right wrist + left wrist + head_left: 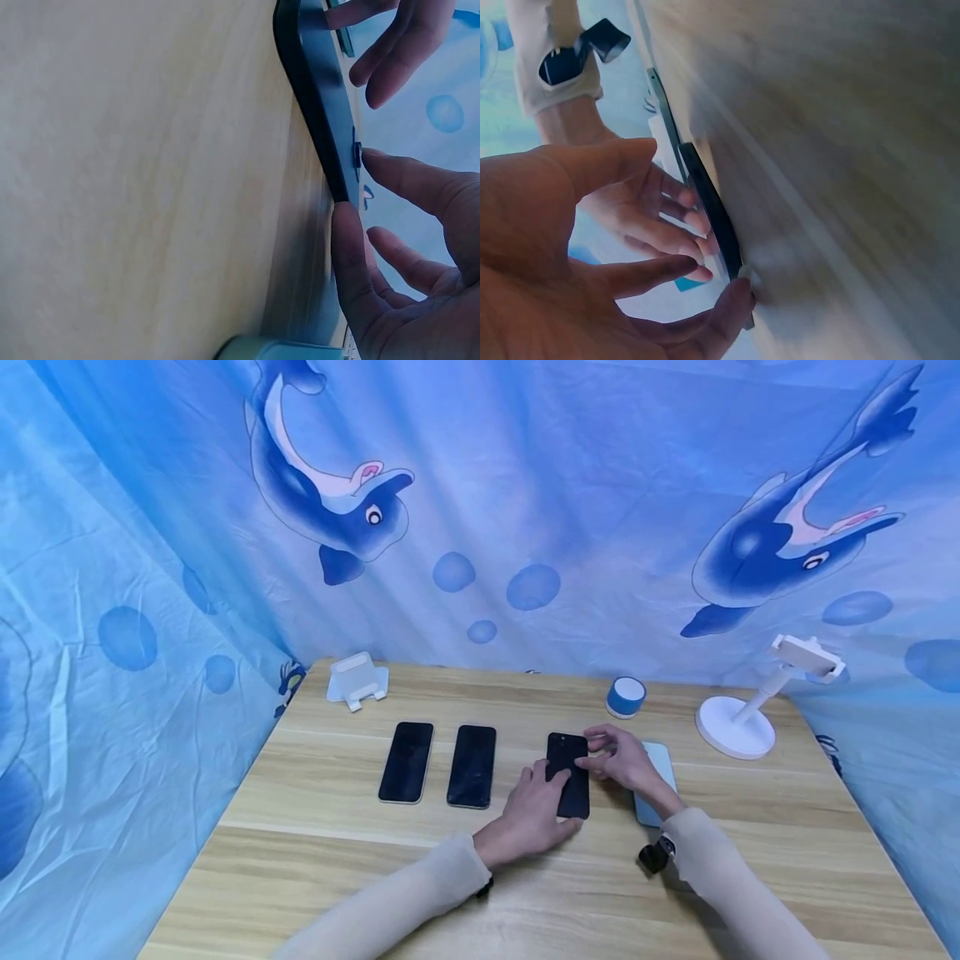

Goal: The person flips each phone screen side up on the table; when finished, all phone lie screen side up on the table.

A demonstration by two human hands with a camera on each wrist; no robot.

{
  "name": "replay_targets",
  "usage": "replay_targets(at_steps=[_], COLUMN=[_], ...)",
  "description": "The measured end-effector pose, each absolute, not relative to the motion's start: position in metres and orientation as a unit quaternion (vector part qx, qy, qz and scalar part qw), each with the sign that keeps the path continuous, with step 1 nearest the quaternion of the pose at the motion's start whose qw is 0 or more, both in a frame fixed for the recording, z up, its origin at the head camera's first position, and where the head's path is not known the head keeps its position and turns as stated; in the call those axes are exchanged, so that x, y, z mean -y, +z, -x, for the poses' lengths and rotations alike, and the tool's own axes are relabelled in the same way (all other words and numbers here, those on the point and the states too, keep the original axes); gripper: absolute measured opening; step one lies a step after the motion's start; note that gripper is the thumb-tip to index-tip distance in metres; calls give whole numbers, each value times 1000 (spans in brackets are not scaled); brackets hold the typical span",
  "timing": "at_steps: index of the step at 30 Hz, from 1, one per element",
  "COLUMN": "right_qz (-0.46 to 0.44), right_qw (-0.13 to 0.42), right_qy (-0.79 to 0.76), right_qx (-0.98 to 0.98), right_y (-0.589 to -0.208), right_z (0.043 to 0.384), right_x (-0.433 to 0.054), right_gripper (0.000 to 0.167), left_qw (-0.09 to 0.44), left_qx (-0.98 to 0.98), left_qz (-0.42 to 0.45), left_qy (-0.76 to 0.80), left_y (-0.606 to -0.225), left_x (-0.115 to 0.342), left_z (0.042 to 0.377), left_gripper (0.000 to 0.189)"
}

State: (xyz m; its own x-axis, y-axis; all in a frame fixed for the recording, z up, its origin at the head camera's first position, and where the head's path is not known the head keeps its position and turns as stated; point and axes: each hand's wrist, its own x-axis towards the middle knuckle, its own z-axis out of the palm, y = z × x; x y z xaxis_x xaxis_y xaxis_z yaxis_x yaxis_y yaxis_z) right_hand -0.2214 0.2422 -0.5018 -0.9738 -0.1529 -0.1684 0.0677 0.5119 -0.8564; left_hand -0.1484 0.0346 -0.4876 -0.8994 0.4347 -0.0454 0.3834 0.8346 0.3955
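Note:
A black phone [567, 771] lies back up on the wooden table, its camera bump [358, 154] toward the far end. My left hand [531, 810] reaches over its near end from the left. Its fingers rest loosely at the left edge and on the back, and the thumb is extended by the near right corner. My right hand [618, 758] holds the far right corner, with one digit at the edge and another by the camera bump. Beside it, partly under the right forearm, lies a light blue phone-shaped slab [660, 768].
Two dark-screened phones, one [471, 766] nearer the hands and one [407, 762] farther left, lie face up. A white folding stand [357, 679] is at the back left. A blue-and-white round object [626, 697] and a white phone holder [738, 727] stand at the back right, before a blue curtain [480, 510].

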Motion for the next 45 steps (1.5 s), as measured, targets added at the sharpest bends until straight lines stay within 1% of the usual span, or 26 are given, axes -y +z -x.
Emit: replay_targets(at_steps=[8, 17, 26, 36, 45], right_qz=[11, 16, 19, 10, 4], right_qw=[120, 115, 107, 114, 112], right_qy=[-481, -455, -445, -450, -450], right_qx=[-868, -883, -889, -886, -886], right_y=[-501, -499, -500, -503, -504], right_z=[226, 230, 230, 233, 232], right_x=[-241, -239, -238, -237, -236], right_gripper=[55, 52, 51, 51, 49], left_qw=[33, 38, 40, 27, 13], left_qx=[-965, -971, -975, -978, -976], left_qz=[-226, -224, -216, -209, -219], left_qy=[130, 71, 21, -1, -12], left_y=[-492, -493, -491, -491, -492], left_x=[-47, -55, -64, -68, -69], left_z=[146, 149, 149, 148, 149], left_gripper=[76, 80, 73, 73, 69])
